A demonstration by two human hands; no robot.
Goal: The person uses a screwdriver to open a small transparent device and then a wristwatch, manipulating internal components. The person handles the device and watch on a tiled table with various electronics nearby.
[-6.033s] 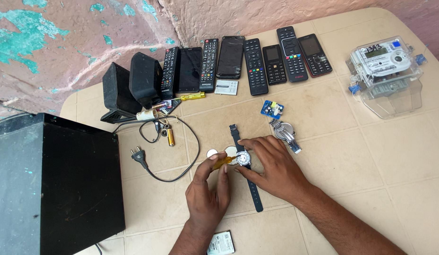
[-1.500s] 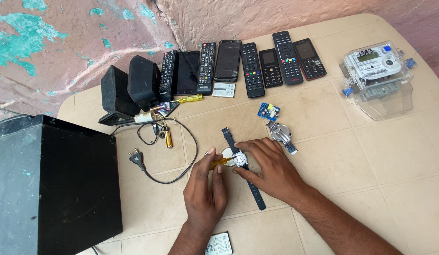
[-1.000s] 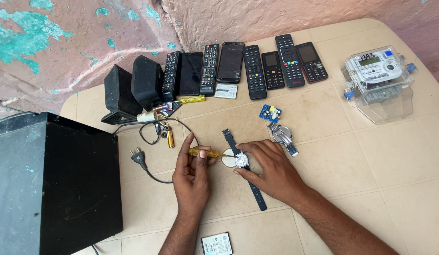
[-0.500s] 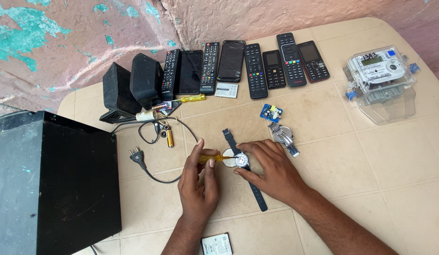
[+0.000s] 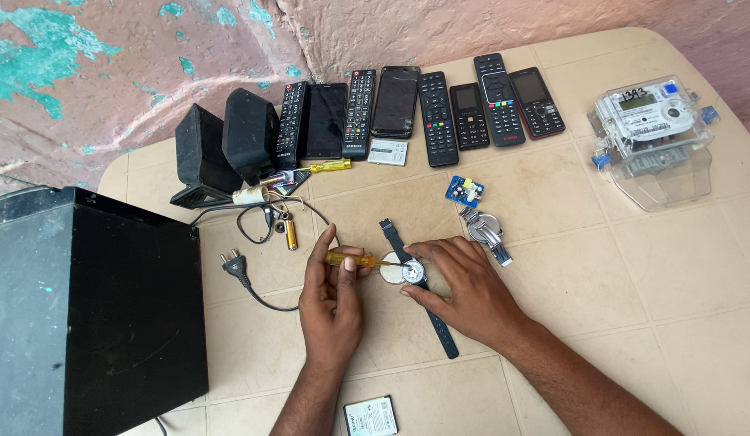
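Wristwatch with a dark strap lies flat on the tan table, pinned under the fingertips of the right hand, which presses its case from the right side. Just left of it, the left hand pinches a small yellow-handled screwdriver, the tip reaching the watch's open back. Beyond both hands sits a row of remotes and phones; a metal-band watch lies just past the right hand. A black box stands left of the left hand.
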